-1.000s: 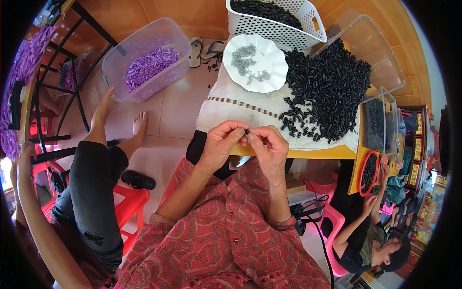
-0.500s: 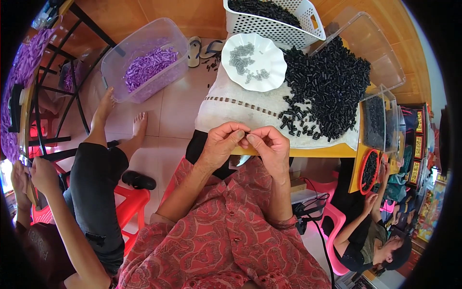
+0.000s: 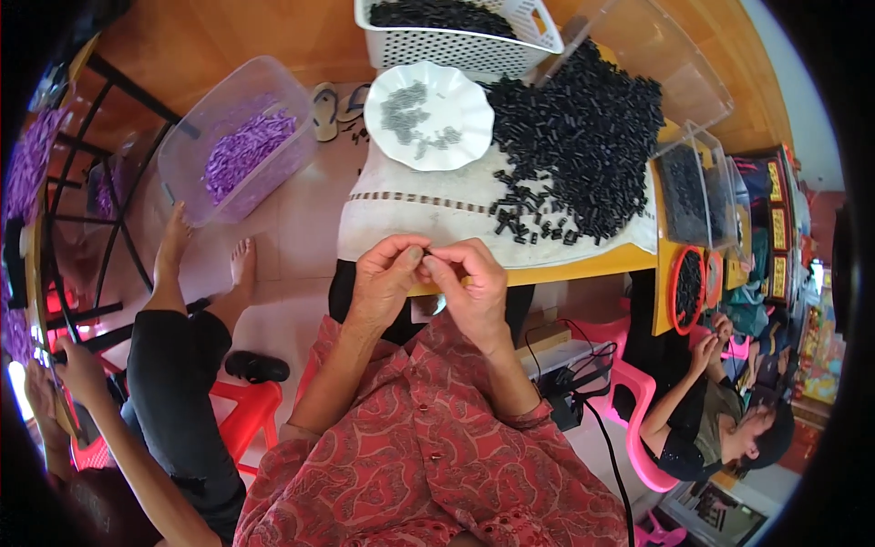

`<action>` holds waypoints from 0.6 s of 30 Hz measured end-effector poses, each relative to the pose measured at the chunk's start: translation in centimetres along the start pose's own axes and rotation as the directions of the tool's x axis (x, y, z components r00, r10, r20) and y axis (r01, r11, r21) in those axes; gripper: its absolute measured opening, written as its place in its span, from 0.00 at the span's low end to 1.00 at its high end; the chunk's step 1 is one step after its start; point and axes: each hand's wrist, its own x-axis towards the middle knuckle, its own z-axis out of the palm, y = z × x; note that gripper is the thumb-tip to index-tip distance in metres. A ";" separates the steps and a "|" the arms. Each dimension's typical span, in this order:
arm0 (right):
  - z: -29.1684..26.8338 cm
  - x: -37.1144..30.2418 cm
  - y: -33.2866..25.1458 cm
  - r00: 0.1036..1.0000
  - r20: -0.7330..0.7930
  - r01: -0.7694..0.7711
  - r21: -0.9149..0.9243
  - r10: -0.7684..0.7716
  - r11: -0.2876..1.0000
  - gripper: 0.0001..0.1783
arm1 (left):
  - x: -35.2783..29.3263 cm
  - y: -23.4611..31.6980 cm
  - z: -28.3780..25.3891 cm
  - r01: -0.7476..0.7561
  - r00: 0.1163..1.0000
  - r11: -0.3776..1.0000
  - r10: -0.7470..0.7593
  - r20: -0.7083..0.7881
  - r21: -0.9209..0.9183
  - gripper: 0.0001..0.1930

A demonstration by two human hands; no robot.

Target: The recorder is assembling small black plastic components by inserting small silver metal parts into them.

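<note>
My left hand (image 3: 387, 278) and my right hand (image 3: 469, 287) meet fingertip to fingertip over the near edge of the table. Both pinch a tiny dark piece (image 3: 427, 254), mostly covered by my thumbs and forefingers. Beyond them a white cloth (image 3: 392, 223) with a brown dashed stripe covers the tabletop. On it stands a white scalloped plate (image 3: 469, 105) with small clear pieces (image 3: 401, 109) on its left part. A large heap of small black tube-like pieces (image 3: 592, 137) spreads over the right side, with loose ones nearest my right hand.
Behind the plate is a white perforated basket (image 3: 447, 46) of black pieces. Clear bins (image 3: 697, 187) and a red-rimmed tray (image 3: 674, 292) line the right. A tub (image 3: 283, 159) of purple pieces stands on the floor at left. People sit on both sides, one by a pink chair (image 3: 649, 392).
The view has shifted, so the table and its contents sit farther left in the picture. My hands keep their fingertips together in the same pinch.
</note>
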 end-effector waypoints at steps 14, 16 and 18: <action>-2.2 -1.4 0.3 0.983 -0.089 0.142 -0.201 -0.162 0.969 0.07 | -0.1 -0.3 1.1 0.101 0.995 0.995 -0.101 0.001 -0.023 0.11; -3.3 -1.7 0.4 0.981 -0.124 0.105 -0.314 -0.150 0.943 0.06 | -0.2 -0.1 1.1 0.105 0.994 0.994 -0.105 0.001 -0.021 0.11; -4.7 -1.8 1.4 0.972 -0.178 0.073 -0.381 -0.151 0.922 0.05 | -0.3 0.1 1.1 0.110 0.994 0.994 -0.110 0.004 -0.021 0.11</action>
